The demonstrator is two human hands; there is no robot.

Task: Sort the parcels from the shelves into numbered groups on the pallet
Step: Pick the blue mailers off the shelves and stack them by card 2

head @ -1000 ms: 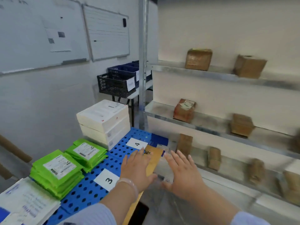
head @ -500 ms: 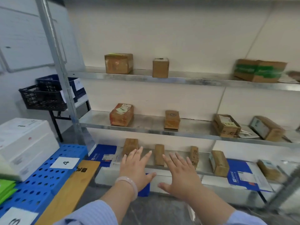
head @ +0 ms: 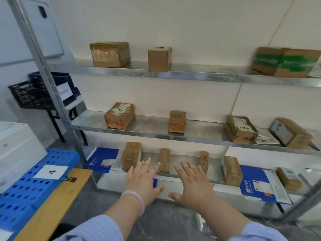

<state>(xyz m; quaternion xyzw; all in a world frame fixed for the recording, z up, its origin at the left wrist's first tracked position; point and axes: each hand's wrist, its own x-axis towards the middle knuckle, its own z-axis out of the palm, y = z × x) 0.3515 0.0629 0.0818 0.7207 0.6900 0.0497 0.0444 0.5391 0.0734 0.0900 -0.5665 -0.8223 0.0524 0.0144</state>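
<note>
The small brown parcels on the bottom shelf stand on end, with their long sides going up. A flat blue parcel lies beside them on the left. The blue pallet is at my left, with a card marked 4 and white boxes on it. A black crate stands farther back, and I cannot see inside it. My left hand and right hand are spread wide, side by side before the bottom shelf, holding nothing.
</note>
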